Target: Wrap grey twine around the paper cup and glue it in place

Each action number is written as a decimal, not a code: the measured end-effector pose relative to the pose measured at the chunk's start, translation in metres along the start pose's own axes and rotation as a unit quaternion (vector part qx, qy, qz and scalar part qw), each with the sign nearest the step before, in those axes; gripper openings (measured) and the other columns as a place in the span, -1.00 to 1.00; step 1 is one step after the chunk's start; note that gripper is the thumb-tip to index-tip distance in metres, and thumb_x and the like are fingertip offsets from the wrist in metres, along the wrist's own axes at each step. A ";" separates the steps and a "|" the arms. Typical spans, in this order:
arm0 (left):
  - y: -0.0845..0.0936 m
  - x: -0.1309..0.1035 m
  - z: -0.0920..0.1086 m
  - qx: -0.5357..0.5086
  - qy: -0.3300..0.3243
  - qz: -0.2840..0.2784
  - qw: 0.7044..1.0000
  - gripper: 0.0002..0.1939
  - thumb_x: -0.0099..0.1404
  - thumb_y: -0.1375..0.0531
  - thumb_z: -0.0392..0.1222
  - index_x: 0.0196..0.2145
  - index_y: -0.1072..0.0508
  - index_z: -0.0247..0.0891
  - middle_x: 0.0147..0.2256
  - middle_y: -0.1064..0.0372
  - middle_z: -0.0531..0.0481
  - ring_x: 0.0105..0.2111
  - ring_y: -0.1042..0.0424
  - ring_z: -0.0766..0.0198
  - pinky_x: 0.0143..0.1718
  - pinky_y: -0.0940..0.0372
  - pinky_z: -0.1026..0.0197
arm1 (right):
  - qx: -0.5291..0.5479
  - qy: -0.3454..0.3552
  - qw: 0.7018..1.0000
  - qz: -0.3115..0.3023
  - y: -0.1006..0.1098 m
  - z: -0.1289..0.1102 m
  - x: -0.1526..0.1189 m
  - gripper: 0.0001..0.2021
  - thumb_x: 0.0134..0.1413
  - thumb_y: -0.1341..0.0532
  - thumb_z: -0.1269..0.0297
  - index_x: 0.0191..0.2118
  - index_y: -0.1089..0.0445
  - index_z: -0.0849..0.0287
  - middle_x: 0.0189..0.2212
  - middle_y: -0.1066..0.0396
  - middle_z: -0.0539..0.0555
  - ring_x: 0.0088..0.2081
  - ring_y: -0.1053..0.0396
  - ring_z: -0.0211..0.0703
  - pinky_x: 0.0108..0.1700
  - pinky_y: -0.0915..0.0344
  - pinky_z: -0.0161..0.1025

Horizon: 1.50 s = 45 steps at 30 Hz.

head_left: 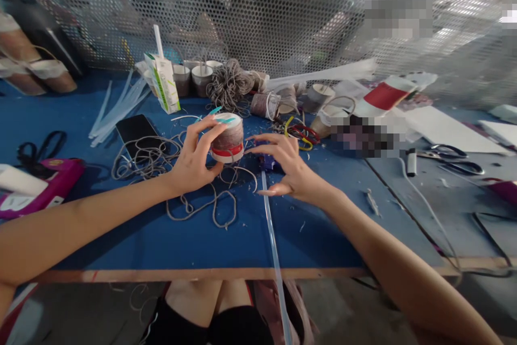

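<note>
Cord-wrapped cup (227, 138) sits at the centre of the frame, held just above the blue surface (133, 232) by the left hand (194, 162), whose fingers curl over its top rim and thumb presses its lower side. A red band circles the cup near its white base, and grey-brown cord covers the wall above it. The right hand (288, 164) is spread wide just to the right of the cup, fingertips close to it but gripping nothing. A clear plastic tube (272, 237) runs from under the right hand down past the lower edge of the surface. Loose cord (161, 159) lies in loops on the surface below and left of the cup, beside a dark phone (135, 129). In the upper middle stand a drink carton (163, 81) with a straw, a tangled ball of cord (228, 84) and several more cups. Scissors (448, 151) lie at the right, and a pink case (44, 189) lies at the left edge.
</note>
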<state>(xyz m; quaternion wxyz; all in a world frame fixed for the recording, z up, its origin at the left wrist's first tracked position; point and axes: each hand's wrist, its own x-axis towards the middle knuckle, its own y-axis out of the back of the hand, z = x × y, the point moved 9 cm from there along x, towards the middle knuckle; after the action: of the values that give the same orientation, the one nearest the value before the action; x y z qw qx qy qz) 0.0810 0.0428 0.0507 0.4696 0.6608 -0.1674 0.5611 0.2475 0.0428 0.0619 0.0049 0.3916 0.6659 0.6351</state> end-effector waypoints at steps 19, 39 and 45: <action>0.002 -0.003 -0.017 -0.024 0.075 0.015 0.997 -0.24 0.25 -0.25 0.07 0.30 -0.06 -0.14 0.11 -0.15 -0.22 0.15 -0.23 -0.08 0.21 -0.25 -0.23 | -0.065 0.001 0.997 0.041 -0.002 -0.013 -0.006 -0.63 0.30 -0.09 -0.09 -0.29 -0.41 0.10 -0.21 -0.52 0.11 -0.13 -0.29 -0.01 -0.06 -0.11 -0.02; 0.002 -0.002 -0.015 -0.037 0.069 0.007 0.997 -0.21 0.23 -0.24 0.20 0.29 -0.13 -0.16 0.01 -0.17 -0.18 0.04 -0.27 -0.02 0.08 -0.34 -0.14 | -0.005 -0.042 0.993 0.113 0.010 -0.014 -0.007 -0.88 0.28 -0.08 0.27 -0.24 -0.36 0.10 -0.01 -0.56 0.09 -0.08 -0.31 0.01 -0.02 -0.21 0.07; 0.000 -0.005 -0.026 -0.078 0.101 -0.004 0.992 -0.26 0.22 -0.24 0.21 0.24 -0.19 -0.16 -0.01 -0.18 -0.16 0.03 -0.28 -0.01 0.06 -0.36 -0.13 | 0.039 -0.162 0.964 0.206 0.018 0.018 -0.016 -0.74 0.33 -0.06 0.21 -0.37 -0.37 0.11 -0.39 -0.53 0.07 -0.26 -0.34 -0.08 -0.15 -0.27 -0.07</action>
<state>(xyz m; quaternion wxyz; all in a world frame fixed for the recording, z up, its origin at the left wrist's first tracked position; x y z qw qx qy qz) 0.0640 0.0623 0.0447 0.5362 0.5632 -0.1595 0.6082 0.2771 0.0475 0.0659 -0.0333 0.6182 0.5850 0.5239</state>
